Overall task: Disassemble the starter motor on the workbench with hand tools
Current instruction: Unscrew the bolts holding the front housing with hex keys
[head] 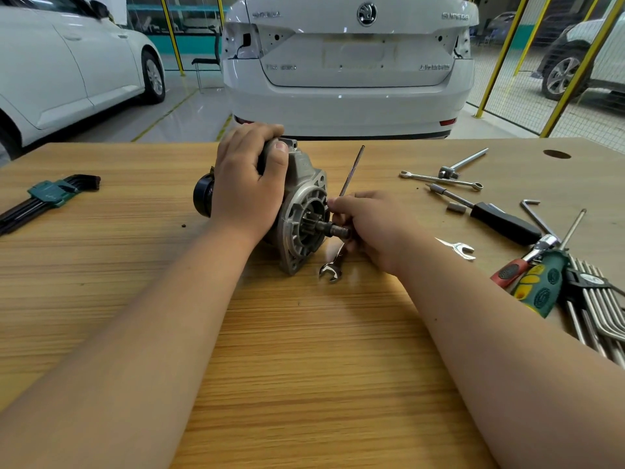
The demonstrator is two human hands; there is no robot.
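1. Head view: A person works at a wood-grain surface (304, 367) in a garage, both bare forearms reaching in from the near edge toward a starter motor (304, 198) that lies on its side in the middle of the surface, toward the far edge.
2. The left hand (248, 184) wraps over the top of the motor's body, fingers curled round its far side and the thumb pressed against the grey housing.
3. The motor's round flange faces right, with its dark pinion shaft (334, 230) pointing at the right hand (372, 225).
4. The right hand's fingertips pinch the lower end of a thin metal rod (353, 170) just beside the flange; the rod slants up and away to the far right.
5. The two hands are apart, one on each side of the motor.
6. A combination wrench (333, 267) lies on the surface partly under the right hand, its open end nearest the camera.
7. A hex key set (50, 194) in a green holder rests at the left edge.
8. Scattered at the right are a long spanner (439, 179), a black-handled driver (504, 223), an open-end wrench (456, 248) and a green-and-yellow screwdriver (541, 286).
9. Beyond the far edge stands a white car (348, 62), its rear toward the surface.
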